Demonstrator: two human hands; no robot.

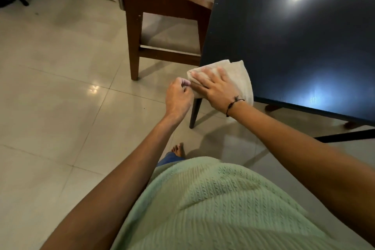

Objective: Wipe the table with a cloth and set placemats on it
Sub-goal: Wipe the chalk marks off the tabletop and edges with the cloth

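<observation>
Folded beige cloth (233, 75) lies on dark table (294, 46) corner.

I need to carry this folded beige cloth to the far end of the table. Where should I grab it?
Probably the folded beige cloth's edge overhanging the dark table's near corner, coming from the floor side. That edge hangs free, so fingers can curl under it; the rest lies flat beneath the right hand.
</observation>
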